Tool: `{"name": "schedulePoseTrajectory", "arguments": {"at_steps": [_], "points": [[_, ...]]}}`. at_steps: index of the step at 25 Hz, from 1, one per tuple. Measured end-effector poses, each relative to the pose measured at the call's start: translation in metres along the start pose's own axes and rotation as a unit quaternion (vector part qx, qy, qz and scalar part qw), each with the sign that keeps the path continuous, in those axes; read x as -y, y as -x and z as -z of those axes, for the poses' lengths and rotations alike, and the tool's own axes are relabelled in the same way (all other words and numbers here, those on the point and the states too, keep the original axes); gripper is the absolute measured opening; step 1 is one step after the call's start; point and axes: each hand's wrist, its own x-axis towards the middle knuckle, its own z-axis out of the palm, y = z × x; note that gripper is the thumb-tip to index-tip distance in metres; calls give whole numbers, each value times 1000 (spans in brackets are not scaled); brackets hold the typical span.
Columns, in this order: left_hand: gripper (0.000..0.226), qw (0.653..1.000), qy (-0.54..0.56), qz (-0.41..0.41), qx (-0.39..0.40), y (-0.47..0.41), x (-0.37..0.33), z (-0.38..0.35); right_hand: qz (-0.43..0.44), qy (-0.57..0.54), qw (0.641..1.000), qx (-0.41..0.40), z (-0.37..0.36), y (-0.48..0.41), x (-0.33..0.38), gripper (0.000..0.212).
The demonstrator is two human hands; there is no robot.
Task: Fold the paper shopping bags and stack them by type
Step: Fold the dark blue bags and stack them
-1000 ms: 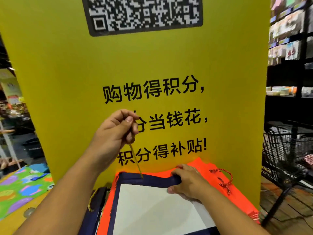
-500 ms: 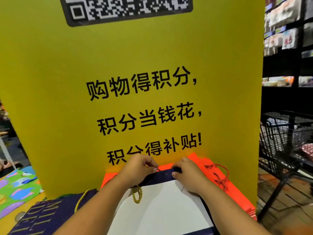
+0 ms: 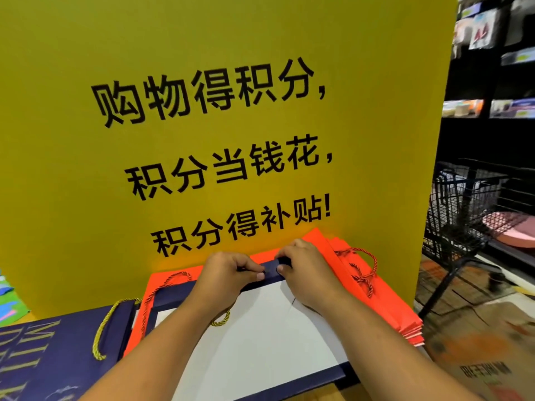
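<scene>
A navy-edged bag with a white panel (image 3: pixel 260 342) lies flat on a stack of orange paper bags (image 3: pixel 385 302). My left hand (image 3: pixel 228 273) and my right hand (image 3: pixel 307 270) pinch its far navy top edge, thumbs nearly meeting. A gold cord handle (image 3: pixel 221 321) peeks out under my left wrist. Another navy bag with pale lettering and a gold cord handle (image 3: pixel 52 351) lies flat to the left. The orange bags' twisted cord handles (image 3: pixel 364 273) spill to the right.
A tall yellow sign board with black characters (image 3: pixel 202 125) stands right behind the bags. A black wire shopping basket (image 3: pixel 469 209) and dark shelves (image 3: pixel 492 82) are at right. A brown paper bag (image 3: pixel 477 357) lies lower right. Colourful paper (image 3: pixel 8 302) shows at the left edge.
My left hand, raised a second ago holding the gold cord handle, came down to the bag's top edge beside my right hand. The view tilted down and closer.
</scene>
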Motion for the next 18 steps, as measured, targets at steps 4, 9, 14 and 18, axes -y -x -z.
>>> {"name": "schedulePoseTrajectory", "arguments": {"at_steps": [4,9,14,18], "points": [[17,999,-27,-32,-17,1,1,-5,-1,0,1000,-7,1,1,2,23],[17,999,-15,-16,-36,-2,3,-7,-2,4,1000,-4,2,3,4,23],[14,1000,5,27,-10,-5,7,-7,-4,12,1000,-2,1,3,5,24],[15,1000,-8,24,-10,-5,9,-10,-4,11,1000,0,1,3,4,23]]}}
